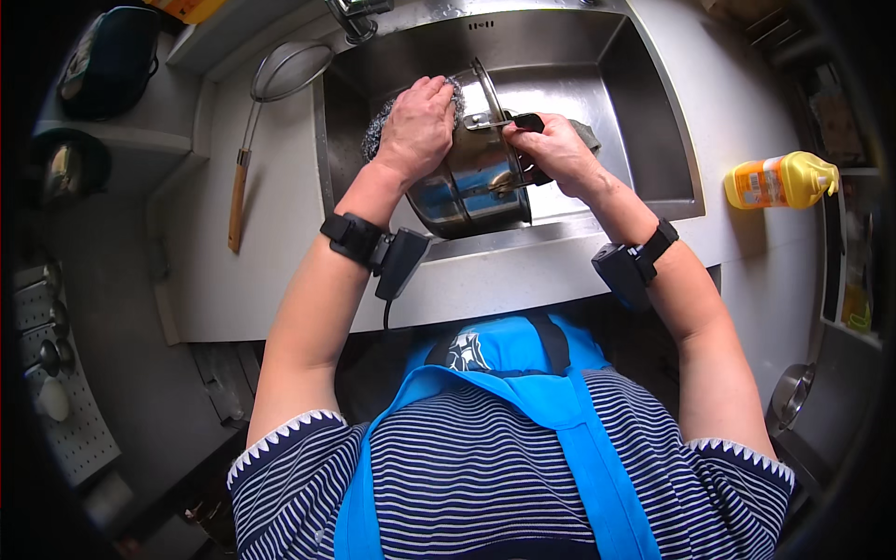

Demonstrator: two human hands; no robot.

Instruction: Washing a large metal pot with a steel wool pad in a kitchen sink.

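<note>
Grasping with right-hand fingers (525,141) the black handle (529,122) of a metal pot (478,175), tilted between both hands in the sink (649,112), near its front edge. Holding with left-hand fingers (430,91) a grey scrubber (375,132) against it.

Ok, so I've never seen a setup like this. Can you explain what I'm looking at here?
Sure. There is no robot: these are a person's own bare hands. The picture comes from a wide fisheye camera on the person's head, looking down, so straight edges bend near the rim. Left in the picture is the person's left.

The left hand lies over a silvery scrubber against a tilted metal pot in the sink. The right hand holds the pot's black handle.

On the counter, a strainer with a wooden handle lies to the left and a yellow bottle to the right. Each forearm wears a strapped-on black device.
</note>
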